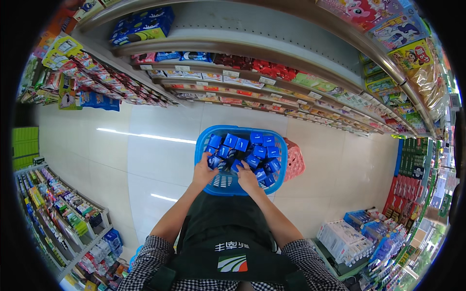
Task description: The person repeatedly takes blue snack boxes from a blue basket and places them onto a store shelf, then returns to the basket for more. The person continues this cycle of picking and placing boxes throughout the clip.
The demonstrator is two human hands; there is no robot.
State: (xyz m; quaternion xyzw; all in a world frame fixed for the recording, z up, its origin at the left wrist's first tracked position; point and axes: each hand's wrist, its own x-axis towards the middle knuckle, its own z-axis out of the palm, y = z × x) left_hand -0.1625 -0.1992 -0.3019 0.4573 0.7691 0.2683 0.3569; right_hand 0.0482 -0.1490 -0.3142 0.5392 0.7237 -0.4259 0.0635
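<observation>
A blue plastic basket [283, 174] in front of me holds several small blue Oreo boxes [257, 138], some upright and some tilted. My left hand [204, 173] reaches over the basket's left side, its fingers around a blue box [215, 162] there. Near the basket's middle, my right hand [246, 176] has its fingertips on another blue box [236, 165]. Slatted holes of the basket's bottom show between my hands. Whether either box is lifted off the others cannot be told.
Ahead stands a shelf unit [204, 47] of packaged snacks, with a large blue carton [143, 25] at its upper left. A pink patterned object [295, 160] lies right of the basket. Bottle packs [346, 242] stand at lower right, another stocked shelf [78, 251] at lower left.
</observation>
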